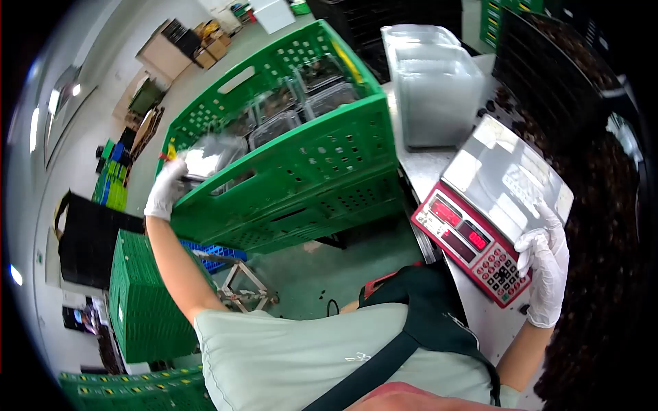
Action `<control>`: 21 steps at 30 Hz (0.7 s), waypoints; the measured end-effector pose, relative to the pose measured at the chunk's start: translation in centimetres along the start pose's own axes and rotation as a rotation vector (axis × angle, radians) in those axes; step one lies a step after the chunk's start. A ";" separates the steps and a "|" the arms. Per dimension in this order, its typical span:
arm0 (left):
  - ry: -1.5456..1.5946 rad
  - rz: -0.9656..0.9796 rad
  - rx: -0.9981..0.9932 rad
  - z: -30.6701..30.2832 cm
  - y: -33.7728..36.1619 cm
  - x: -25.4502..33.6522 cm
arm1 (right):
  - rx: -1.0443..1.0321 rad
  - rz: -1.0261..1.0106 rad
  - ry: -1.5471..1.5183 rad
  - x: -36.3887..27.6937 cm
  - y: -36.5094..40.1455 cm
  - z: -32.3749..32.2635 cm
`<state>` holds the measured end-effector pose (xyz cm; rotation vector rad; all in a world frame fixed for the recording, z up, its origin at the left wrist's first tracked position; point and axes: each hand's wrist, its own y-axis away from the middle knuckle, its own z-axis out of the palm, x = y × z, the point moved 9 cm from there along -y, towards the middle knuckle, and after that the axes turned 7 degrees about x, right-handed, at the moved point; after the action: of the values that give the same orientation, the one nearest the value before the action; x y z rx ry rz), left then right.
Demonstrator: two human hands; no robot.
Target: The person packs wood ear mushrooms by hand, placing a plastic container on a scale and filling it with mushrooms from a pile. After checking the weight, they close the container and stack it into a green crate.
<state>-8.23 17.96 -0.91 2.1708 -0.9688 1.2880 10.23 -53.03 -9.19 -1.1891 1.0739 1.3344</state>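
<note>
My left hand (166, 190), in a white glove, is at the near left corner of a green crate (288, 157). Its fingers are closed on a clear plastic box (209, 156), which is blurred and tilted inside the crate. Several lidded clear boxes with dark contents (274, 130) sit in rows beside it. My right hand (545, 267), also gloved, rests at the right edge of a red weighing scale (473, 246), its fingers stretched over the side of the metal pan (507, 181). Nothing shows in that hand. No box stands on the pan, and the red display is lit.
Stacked clear empty boxes (439, 96) stand on the metal table behind the scale. Dark loose pieces (596, 274) are heaped along the right side. Another green crate (322, 212) supports the filled one. More green crates (147, 294) are stacked at lower left.
</note>
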 end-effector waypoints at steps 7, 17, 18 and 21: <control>-1.451 -0.106 0.024 13.9 1.1 13.6 | 0.327 0.060 0.039 3.6 5.8 -12.2; -0.887 1.086 -0.477 50.5 -7.0 23.6 | 0.988 0.236 0.111 10.1 22.3 -23.0; -0.969 1.140 -0.456 51.2 -6.0 24.4 | 1.000 0.253 0.124 10.6 23.2 -23.1; -1.013 1.169 -0.392 51.0 -3.9 26.2 | 1.007 0.285 0.221 11.9 23.8 -23.5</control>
<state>32.65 -22.50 -2.01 1.8203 -2.8338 0.0703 -11.25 -77.14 -23.90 -0.4260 1.8186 0.6603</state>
